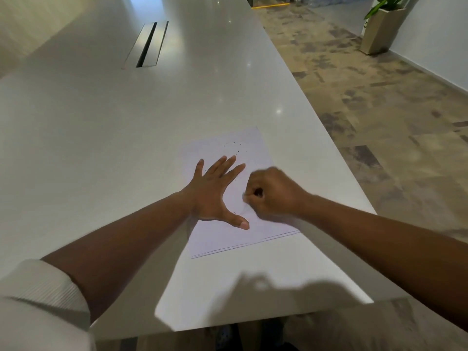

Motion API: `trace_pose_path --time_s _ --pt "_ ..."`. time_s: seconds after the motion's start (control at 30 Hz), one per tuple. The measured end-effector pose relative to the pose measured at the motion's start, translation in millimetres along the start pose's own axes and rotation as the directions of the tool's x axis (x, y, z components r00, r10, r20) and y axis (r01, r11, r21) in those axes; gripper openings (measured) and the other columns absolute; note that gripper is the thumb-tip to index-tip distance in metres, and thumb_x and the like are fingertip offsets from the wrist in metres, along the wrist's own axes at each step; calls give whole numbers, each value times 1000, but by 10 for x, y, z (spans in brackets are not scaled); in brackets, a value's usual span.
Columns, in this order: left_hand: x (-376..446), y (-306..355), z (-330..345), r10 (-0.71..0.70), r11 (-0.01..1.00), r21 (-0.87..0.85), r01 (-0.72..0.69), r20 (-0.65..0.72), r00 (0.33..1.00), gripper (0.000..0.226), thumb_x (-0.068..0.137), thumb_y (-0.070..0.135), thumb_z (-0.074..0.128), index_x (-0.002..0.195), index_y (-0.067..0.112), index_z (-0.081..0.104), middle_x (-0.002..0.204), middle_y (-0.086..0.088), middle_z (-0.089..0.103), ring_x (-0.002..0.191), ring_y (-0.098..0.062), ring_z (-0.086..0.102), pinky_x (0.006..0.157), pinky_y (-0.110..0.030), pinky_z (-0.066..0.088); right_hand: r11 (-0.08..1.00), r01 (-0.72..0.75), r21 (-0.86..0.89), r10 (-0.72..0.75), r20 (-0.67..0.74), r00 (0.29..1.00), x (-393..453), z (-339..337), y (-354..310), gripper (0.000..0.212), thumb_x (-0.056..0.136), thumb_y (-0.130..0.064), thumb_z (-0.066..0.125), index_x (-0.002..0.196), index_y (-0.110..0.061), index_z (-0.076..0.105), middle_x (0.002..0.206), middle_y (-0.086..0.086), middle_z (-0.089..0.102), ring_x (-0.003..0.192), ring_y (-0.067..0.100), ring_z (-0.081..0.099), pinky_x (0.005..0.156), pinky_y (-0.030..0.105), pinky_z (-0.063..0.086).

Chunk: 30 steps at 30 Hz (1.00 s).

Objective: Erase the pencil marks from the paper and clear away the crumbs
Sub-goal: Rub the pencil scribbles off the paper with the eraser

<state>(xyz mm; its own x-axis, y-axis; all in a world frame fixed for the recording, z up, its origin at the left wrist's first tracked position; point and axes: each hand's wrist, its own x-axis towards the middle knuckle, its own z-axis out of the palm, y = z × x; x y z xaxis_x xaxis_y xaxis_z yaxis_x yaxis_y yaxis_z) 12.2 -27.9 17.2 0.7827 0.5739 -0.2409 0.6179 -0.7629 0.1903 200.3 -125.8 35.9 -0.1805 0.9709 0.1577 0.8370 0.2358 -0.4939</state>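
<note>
Your left hand (pixel 215 192) lies flat on the paper (pixel 238 234), fingers straight & spread, thumb out toward the near edge, pinning the sheet. Your right hand (pixel 272 193) is curled into a fist just beside it, knuckles up, fingertips pinching something small & pale against the sheet, prob. the eraser (pixel 244 196); it's blurred and mostly hidden, so can't tell for sure. The paper sits near the right edge of the long white table (pixel 101 138), a bit skewed. Dark crumbs (pixel 234 145) are scattered on the sheet's far part, just past your left fingertips, w/ a few specks near the fingers. A sunken cable slot (pixel 147 45) is set in the table farther off, and a plant pot (pixel 378 31) stands on the floor at far right.
</note>
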Motion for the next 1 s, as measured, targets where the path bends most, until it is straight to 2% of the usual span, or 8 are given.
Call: trace_pose_path --time_s 0.07,0.13,0.2,0.3,0.5,0.83,0.93,1.0 --pt "-1 3 -2 -3 1000 7 3 5 1000 149 43 110 45 159 40 -19 167 12 -28 151 -8 -32 121 -61 -17 997 -68 -38 63 -117 991 172 -75 171 18 75 -17 67 60 -7 64 61 2 61 57 19 55 57 35 48" --pt "-6 5 -7 -5 1000 6 5 4 1000 149 42 110 44 159 41 -19 167 12 -28 151 -8 -32 121 -61 -17 994 -102 -24 97 -167 981 239 -77 178 18 74 -11 68 58 -6 63 58 1 58 54 18 51 54 31 43" --pt "-2 4 -5 -2 1000 -3 2 2 1000 149 43 109 45 159 41 -18 167 13 -27 151 -8 -31 121 -61 -17 999 -54 4 54 -125 991 134 -13 -29 19 75 -11 64 56 -8 60 57 -3 55 54 16 49 55 27 37" --pt "-1 2 6 7 1000 7 -7 -7 1000 147 45 108 47 160 41 -17 168 12 -26 152 -8 -30 120 -62 -16 998 49 31 -51 71 996 -55 100 -232 20 78 -17 59 59 -11 62 63 -4 58 60 15 55 57 27 42" --pt "-7 7 0 -9 1000 9 9 1 1000 149 43 110 46 159 41 -19 167 13 -28 151 -7 -32 120 -61 -17 991 -131 0 128 -195 972 330 -109 261 18 76 -9 71 61 -4 65 62 8 63 58 23 56 57 29 42" --pt "11 -12 10 0 1000 2 0 -2 1000 149 43 110 43 159 41 -18 167 12 -28 151 -8 -32 120 -61 -18 969 -143 202 180 -177 968 106 77 107 15 79 -11 74 65 -12 68 68 -5 64 63 6 57 62 21 44" --pt "5 -9 7 6 1000 -3 -6 -7 1000 148 42 111 41 159 41 -18 167 13 -28 151 -8 -32 121 -61 -18 965 -165 203 194 -132 972 112 35 105 15 81 -14 76 67 -10 70 70 -3 66 65 7 58 62 19 43" --pt "-4 -2 4 8 1000 -1 -8 -6 1000 148 42 111 40 158 42 -19 167 12 -29 151 -8 -32 120 -61 -17 968 -168 185 191 -118 975 128 27 92 14 80 -13 75 68 -9 71 73 2 66 67 13 60 63 26 48"
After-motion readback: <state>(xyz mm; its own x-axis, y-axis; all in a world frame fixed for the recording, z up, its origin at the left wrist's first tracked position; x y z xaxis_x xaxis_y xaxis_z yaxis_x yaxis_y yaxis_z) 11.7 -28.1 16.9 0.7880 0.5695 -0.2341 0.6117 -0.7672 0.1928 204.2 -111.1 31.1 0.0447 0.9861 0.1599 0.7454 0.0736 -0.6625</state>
